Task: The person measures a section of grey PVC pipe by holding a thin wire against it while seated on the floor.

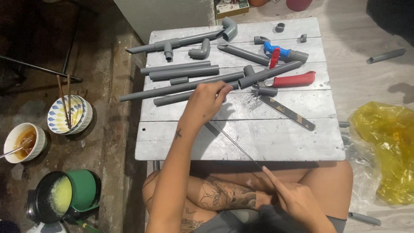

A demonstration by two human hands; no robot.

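The left hand (206, 101) is laid, fingers curled, on the near end of a long grey plastic pipe (181, 87), and appears to pin it against the grey-painted plank table (276, 142). The grip is narrow, with the fingertips pressed over the pipe where it meets a grey tee fitting (249, 75). The pipe's long axis is set almost across the table, tilted slightly: its far end points to the left edge and a little toward the person.

The right hand (297, 200) is held low by the knees, closed around the end of a thin metal saw blade (235, 144), index finger stretched along it. The blade runs diagonally up and left to the pinned pipe, so a cut seems to be steadied there.

Just beyond lie a red-handled pipe cutter (293, 80), a flat dark file (286, 113) and further grey pipe lengths (183, 70).
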